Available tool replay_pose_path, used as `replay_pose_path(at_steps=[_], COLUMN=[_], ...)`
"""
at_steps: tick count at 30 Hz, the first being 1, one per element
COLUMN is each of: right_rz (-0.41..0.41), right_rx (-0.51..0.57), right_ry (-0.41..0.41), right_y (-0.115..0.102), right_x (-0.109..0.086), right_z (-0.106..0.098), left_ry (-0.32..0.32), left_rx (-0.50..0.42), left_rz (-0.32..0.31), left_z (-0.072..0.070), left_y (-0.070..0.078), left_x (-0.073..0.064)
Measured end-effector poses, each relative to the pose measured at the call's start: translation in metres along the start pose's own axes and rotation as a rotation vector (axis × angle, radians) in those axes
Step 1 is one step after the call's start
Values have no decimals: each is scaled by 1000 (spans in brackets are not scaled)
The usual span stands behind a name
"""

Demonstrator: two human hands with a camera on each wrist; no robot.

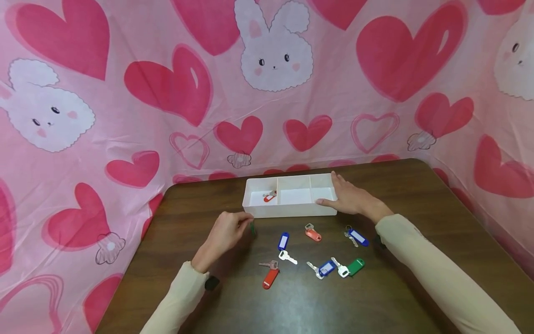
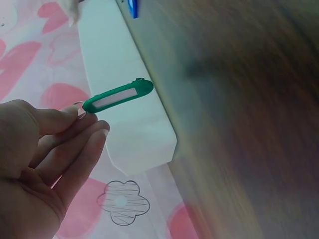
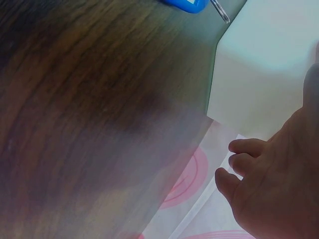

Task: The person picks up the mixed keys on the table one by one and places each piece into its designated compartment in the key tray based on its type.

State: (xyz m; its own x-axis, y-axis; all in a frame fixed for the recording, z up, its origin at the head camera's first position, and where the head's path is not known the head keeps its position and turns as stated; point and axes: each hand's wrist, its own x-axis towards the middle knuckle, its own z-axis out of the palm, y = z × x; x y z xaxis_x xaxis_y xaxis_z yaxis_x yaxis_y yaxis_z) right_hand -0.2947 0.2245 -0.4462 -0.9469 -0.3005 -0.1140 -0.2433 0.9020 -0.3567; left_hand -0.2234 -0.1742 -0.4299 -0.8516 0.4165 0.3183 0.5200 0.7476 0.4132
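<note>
Two cream sleeves [image 1: 442, 269] came nearest the camera, reaching in at about seven and four o'clock of the head view over a dark wood-grain table [image 1: 442, 208]. The left hand [image 1: 223, 234] pinched a green key tag [image 2: 118, 96] at its ring end, thumb against forefinger, the remaining fingers lying close together beneath. That tag hung just outside the white tray [image 1: 288, 212], at eight o'clock from the tray's middle; whether a key hung with it was hard to tell, the fingers covering that end. The right hand [image 1: 352, 197] rested at the tray's three o'clock end, fingers extended, thumb spread away from them at the near rim.

In the tray's left compartment lay a red-tagged key [image 1: 269, 198], near the divider. On the table, taking a middle blue-tagged key [image 1: 283, 241] as the dial's centre, the tray stood at twelve. An orange-tagged key [image 1: 314, 234] lay between two and three, and another blue-tagged key [image 1: 358, 237] farther out at three. At four came a lower blue-tagged key [image 1: 327, 268], with a green-tagged key [image 1: 356, 267] just beyond it. A second red-tagged key [image 1: 270, 279] lay at seven. Pink cloth [image 1: 275, 104] printed with hearts and rabbits rose behind the table.
</note>
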Motion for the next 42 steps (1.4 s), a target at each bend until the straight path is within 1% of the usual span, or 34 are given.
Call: replay_pose_path(at_steps=[8,14,19,25,29,33,42], right_rz=[-1,1,-3,-2,-1,2,0], right_rx=[-8,-1,-8,1,0,-5,4], right_ry=[2,-2,3,2,4,3,0], right_y=[-1,-1,-1,-1,-1,0,-1], right_x=[0,-1,0,0,1,1,1], right_z=[0,-1,-1,0,0,0,0], left_ry=[45,47,34,47,41,44,63], left_rx=[-35,-57,-114,-177,-232,-286,-342], left_rz=[-9,-12,-47,-94,-124,-139,-167], left_z=[1,1,1,-1,-3,-6,-9], left_y=[0,0,2,6,7,9,11], left_x=[4,6,7,9,11,12,15])
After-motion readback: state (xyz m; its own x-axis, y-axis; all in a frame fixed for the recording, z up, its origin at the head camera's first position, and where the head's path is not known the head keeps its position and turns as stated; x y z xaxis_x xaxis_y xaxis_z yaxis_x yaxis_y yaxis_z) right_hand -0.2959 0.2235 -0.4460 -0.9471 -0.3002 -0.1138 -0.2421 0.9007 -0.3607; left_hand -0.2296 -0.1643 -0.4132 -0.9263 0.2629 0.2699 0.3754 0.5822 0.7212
